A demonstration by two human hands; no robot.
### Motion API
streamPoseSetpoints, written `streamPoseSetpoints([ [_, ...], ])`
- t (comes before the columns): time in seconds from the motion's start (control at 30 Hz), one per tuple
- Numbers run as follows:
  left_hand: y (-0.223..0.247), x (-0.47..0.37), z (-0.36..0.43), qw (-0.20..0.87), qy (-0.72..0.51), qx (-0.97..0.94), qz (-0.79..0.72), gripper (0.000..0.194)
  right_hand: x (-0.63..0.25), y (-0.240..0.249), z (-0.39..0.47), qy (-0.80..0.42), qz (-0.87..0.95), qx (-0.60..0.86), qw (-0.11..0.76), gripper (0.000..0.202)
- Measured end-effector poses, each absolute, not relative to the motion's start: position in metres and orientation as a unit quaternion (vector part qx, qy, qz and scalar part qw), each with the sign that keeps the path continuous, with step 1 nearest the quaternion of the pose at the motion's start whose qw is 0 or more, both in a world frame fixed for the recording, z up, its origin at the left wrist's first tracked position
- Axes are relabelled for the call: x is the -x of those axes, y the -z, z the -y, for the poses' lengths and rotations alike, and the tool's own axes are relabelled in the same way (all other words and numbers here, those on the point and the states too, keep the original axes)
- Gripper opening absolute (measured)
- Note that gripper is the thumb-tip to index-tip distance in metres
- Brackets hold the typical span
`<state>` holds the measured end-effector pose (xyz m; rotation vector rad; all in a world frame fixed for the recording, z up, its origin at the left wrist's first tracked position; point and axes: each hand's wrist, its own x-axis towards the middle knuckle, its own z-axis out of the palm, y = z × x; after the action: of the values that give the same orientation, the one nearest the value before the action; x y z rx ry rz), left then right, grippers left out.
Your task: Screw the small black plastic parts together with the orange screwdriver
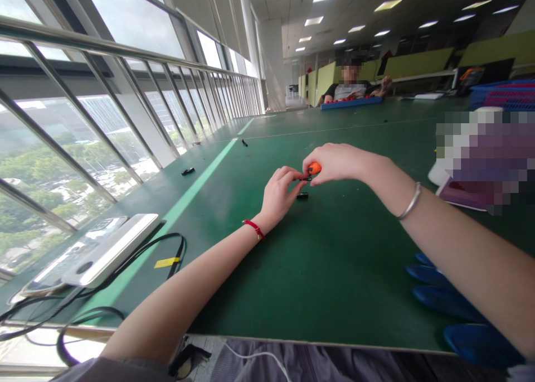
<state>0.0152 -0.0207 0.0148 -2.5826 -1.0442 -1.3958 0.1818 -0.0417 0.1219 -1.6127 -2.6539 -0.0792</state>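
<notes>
Over the middle of the green table, my two hands meet at the fingertips. My right hand is closed round a small rounded orange-and-black object; most of it is hidden by the fingers. My left hand, with a red cord at its wrist, pinches a small dark piece, too small to name, right beside the orange object. Just below the fingertips, a short black part lies on the table.
Small black parts lie farther left. A white device with black cables sits at left by the railing. Blue glove-like fingers show under my right forearm. Across the table, a person sits behind a blue tray.
</notes>
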Motion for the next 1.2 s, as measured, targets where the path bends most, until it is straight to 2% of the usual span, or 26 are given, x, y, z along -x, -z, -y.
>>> streamPoseSetpoints([
  [0.47,-0.014,-0.017,0.021,-0.008,0.446,0.827,0.343,0.009,-0.18,-0.119,0.041,0.043,0.847,0.529,0.009,0.02],
  [0.7,-0.013,-0.014,0.019,-0.028,0.447,0.824,0.346,0.004,-0.188,-0.122,0.037,-0.002,0.846,0.531,0.037,0.023],
  [1.0,-0.009,-0.011,0.017,-0.051,0.298,0.884,0.357,0.008,-0.218,-0.137,0.037,-0.02,0.81,0.573,0.124,0.022],
  [1.2,-0.006,-0.011,0.017,-0.057,0.246,0.889,0.382,0.013,-0.231,-0.137,0.034,-0.029,0.798,0.585,0.144,0.022],
])
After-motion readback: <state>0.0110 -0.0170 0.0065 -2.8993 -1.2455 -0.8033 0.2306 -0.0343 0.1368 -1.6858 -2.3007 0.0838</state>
